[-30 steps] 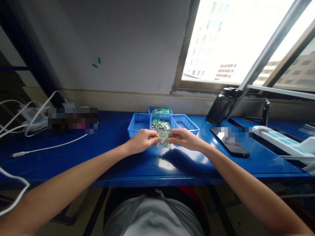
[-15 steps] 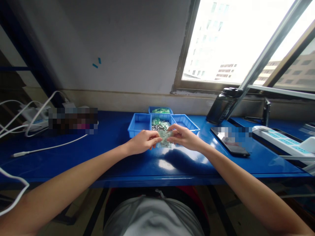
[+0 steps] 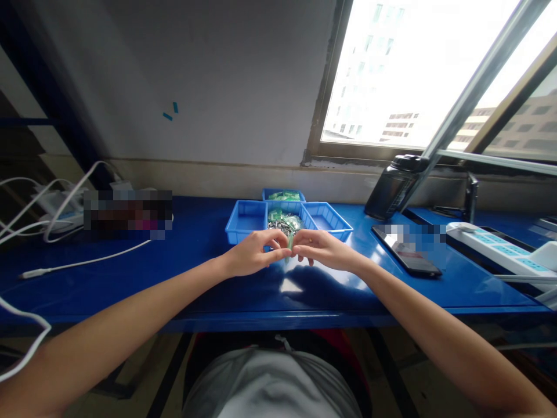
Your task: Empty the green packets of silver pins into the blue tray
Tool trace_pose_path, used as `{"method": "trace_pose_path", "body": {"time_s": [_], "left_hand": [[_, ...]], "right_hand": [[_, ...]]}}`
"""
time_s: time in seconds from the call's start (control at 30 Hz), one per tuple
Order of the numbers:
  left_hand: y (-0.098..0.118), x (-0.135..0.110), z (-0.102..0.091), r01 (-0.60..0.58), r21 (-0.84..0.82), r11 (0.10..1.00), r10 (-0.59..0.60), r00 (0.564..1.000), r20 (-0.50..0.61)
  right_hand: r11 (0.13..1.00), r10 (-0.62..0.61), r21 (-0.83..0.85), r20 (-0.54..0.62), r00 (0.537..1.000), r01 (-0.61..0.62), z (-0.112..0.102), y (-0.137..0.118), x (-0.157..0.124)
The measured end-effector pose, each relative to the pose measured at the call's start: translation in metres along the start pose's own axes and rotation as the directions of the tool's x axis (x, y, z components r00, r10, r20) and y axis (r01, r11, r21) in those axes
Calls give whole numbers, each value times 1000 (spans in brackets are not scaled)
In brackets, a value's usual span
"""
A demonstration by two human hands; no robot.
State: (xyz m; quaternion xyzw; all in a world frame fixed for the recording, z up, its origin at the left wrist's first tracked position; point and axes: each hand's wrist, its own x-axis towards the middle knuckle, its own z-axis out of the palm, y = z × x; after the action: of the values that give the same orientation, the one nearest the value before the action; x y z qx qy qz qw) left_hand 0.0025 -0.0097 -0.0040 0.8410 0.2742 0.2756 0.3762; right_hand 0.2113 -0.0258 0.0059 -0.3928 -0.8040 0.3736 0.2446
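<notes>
Where the fingers (image 3: pixel 279 254) (image 3: pixel 308 251) meet, they pinch greenish plastic (image 3: pixel 290 240).

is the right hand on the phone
No, the phone lies on the table, apart from the right hand, whose fingers are at a green packet.

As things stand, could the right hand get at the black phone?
Probably yes: the phone lies beside the right forearm with nothing visible between, though the right hand is busy at the small green packet.

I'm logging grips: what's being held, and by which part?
A small greenish bag, pinched between the left hand and right hand; exactly which part is unclear.
</notes>
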Motion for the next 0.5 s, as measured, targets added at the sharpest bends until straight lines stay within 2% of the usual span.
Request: {"method": "trace_pose_path", "body": {"time_s": [0.17,0.27,0.5], "left_hand": [[-2,1,0,-95,106,990,96,995,-5],[-6,1,0,-127,154,980,130,991,-9],[-9,0,-1,-94,350,932,113,993,-34]], "right_hand": [[999,-11,-52,-54,998,8,1,0,0],[1000,-21,-17,-49,999,21,0,2,1],[999,1,52,-4,1000,0,-4,6,3]]}}
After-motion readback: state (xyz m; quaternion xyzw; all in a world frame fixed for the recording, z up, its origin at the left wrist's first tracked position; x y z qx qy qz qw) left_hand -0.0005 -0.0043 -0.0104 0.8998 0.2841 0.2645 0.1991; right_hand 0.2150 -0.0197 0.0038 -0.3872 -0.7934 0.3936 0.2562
